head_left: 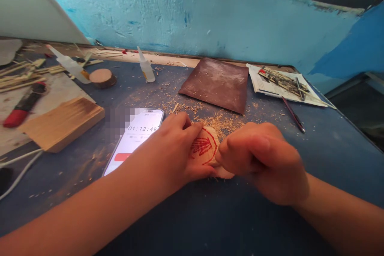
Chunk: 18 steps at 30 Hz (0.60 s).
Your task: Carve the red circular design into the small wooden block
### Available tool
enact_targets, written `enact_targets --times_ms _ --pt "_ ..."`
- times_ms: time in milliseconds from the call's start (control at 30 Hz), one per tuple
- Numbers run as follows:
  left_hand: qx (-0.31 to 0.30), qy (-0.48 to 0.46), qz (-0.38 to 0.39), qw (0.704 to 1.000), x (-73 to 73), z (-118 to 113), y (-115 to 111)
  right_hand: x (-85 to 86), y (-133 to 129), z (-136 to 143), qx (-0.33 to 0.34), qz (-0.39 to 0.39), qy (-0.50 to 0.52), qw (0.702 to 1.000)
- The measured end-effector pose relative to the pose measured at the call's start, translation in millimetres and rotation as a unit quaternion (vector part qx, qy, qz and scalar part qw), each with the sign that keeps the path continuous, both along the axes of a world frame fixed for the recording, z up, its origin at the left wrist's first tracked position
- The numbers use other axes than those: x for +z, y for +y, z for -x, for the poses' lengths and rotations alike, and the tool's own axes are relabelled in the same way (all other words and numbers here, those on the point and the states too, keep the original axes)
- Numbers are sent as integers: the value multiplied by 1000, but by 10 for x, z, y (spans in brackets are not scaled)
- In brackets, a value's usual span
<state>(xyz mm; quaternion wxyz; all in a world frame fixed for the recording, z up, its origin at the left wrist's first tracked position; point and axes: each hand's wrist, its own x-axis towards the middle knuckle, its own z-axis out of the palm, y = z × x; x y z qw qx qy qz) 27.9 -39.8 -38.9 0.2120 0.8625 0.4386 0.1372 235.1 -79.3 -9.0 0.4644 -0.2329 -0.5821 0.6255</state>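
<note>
Wooden piece [207, 146]: one, pale, flat, marked in red with a curved border and a leaf-like figure; lay on the table [327, 164] between the two hands, partly covered by them.

Left hand [175, 148]: clamped on the wooden piece, thumb at its near edge and fingers at its far side.

Right hand [264, 160]: fingers curled inward, knuckles against the piece's right side; whether it gripped anything could not be told.

Shavings [223, 124]: many, scattered just beyond the piece.

Phone [136, 136]: one, screen lit with digits, partly behind the left forearm.

Wooden block [67, 122]: one, left of the phone, near a white cable [22, 172].

Round wood slice [102, 78]: one, bark-edged, beside a tilted bottle [72, 68].

Second bottle [146, 68]: one, upright, nozzle up.

Red-and-black handle [25, 104]: one, far left, near thin sticks [22, 74].

Brown sheet [217, 84]: one, dusty, flat near the blue wall [210, 20].

Paper [318, 101]: one, right of the sheet, bearing wood slivers [280, 80].

Pencil [293, 115]: one, slanting off the paper's near edge.
</note>
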Motion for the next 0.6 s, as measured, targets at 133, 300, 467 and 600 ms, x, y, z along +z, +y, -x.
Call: enact_targets --times_ms 133,300,467,600 --pt "-2 6 25 1000 21 6 -2 -64 -3 7 0 7 -10 1000" --pt "13 -24 23 999 50 30 11 1 24 -98 -11 7 4 1000" --pt "55 -104 -13 993 96 56 78 134 64 -176 -23 7 1 1000" --pt "90 -110 -24 989 163 92 117 149 88 -173 -22 15 -1 1000"
